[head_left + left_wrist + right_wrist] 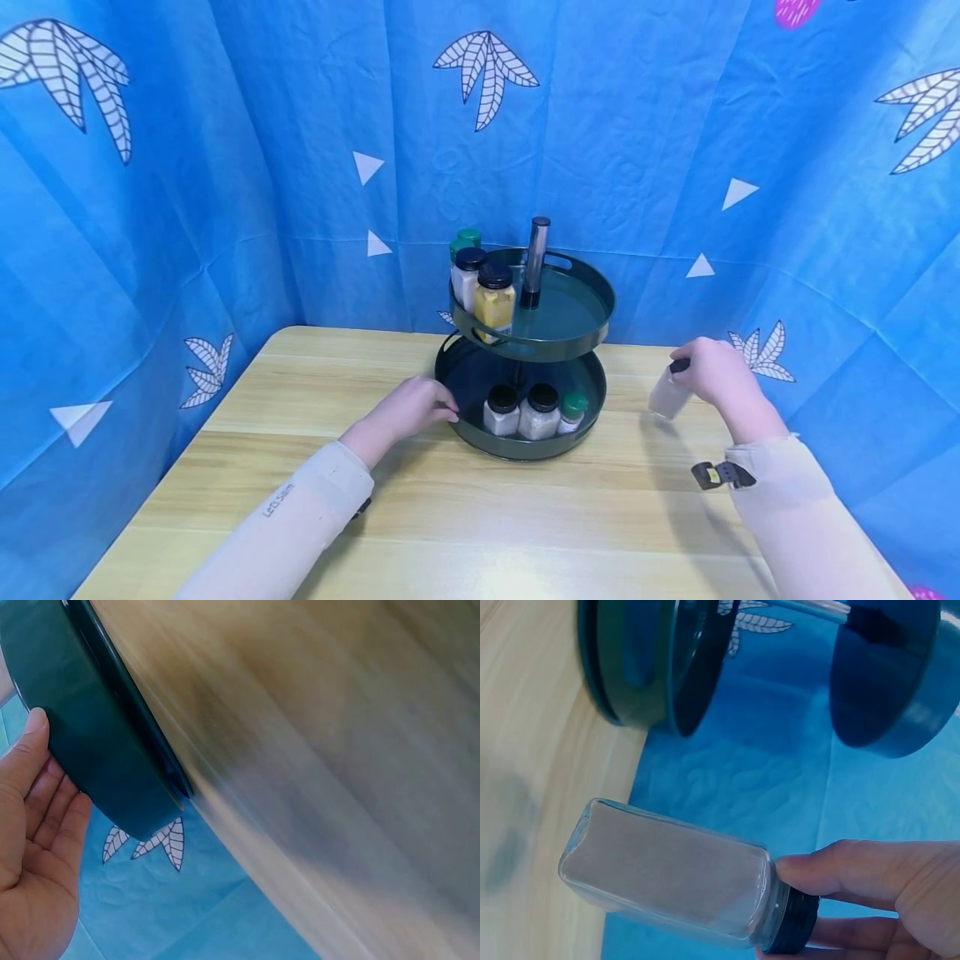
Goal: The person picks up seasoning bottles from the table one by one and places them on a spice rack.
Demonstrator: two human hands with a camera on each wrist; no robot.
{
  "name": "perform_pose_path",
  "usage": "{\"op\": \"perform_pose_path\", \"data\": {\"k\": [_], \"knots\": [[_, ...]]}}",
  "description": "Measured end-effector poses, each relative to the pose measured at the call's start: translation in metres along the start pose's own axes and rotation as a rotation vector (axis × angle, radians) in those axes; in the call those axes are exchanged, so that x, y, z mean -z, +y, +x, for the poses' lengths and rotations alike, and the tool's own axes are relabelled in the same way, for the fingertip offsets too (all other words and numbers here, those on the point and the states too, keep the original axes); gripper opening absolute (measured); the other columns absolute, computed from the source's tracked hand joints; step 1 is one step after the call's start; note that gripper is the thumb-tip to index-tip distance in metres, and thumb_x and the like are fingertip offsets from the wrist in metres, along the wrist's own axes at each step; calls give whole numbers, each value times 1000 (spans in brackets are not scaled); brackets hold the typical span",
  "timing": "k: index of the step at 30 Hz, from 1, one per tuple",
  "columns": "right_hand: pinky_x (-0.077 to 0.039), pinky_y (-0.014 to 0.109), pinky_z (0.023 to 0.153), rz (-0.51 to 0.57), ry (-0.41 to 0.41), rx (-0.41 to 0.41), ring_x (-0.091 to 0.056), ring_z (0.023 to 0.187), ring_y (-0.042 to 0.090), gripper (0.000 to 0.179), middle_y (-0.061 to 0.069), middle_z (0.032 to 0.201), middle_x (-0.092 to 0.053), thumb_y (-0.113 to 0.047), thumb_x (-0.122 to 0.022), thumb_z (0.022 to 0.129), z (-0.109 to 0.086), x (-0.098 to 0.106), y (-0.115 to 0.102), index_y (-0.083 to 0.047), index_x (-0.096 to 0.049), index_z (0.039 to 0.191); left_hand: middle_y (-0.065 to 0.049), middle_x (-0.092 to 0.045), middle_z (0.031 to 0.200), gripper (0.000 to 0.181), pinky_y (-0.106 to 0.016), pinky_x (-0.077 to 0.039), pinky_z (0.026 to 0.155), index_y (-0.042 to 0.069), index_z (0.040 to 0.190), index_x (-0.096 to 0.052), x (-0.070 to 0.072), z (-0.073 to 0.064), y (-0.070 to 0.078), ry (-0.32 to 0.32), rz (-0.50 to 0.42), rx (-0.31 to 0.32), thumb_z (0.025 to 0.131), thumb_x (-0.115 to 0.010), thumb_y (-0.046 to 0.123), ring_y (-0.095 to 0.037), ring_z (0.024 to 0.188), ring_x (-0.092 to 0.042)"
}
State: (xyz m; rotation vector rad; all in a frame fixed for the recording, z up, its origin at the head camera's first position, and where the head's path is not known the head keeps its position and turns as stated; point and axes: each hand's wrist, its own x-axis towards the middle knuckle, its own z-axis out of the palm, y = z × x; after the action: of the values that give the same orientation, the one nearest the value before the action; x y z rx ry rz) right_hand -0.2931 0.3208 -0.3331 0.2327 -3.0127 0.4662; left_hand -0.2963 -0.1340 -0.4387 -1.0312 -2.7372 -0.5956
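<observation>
My right hand (716,375) grips a clear square spice jar (667,870) by its black lid (795,921), above the table at the right. Pale powder fills most of that jar. My left hand (420,404) pinches the rim of the lower tray (525,448) of a dark green two-tier rack, thumb and fingers (67,817) at its wall in the left wrist view. On that tray stand two black-lidded jars (501,414) and a smaller green-capped jar (573,412). The upper tray (566,312) bears a yellow-filled jar (495,304), a black-lidded white jar (467,279) and green-capped ones (469,236) behind.
A metal post (536,258) rises through the rack's upper tray. The rack stands near the back edge of the wooden table (480,525). A blue patterned curtain (622,125) hangs behind and along both sides.
</observation>
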Motion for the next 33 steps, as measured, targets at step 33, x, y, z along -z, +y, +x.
{"op": "perform_pose_path", "data": {"k": [33], "knots": [[-56, 47, 68, 0, 86, 100, -68, 81, 35, 37, 27, 105, -70, -12, -76, 86, -19, 1, -45, 5, -70, 118, 3, -76, 89, 7, -30, -58, 83, 12, 90, -80, 2, -2, 3, -11, -14, 22, 87, -79, 18, -13, 86, -70]]}}
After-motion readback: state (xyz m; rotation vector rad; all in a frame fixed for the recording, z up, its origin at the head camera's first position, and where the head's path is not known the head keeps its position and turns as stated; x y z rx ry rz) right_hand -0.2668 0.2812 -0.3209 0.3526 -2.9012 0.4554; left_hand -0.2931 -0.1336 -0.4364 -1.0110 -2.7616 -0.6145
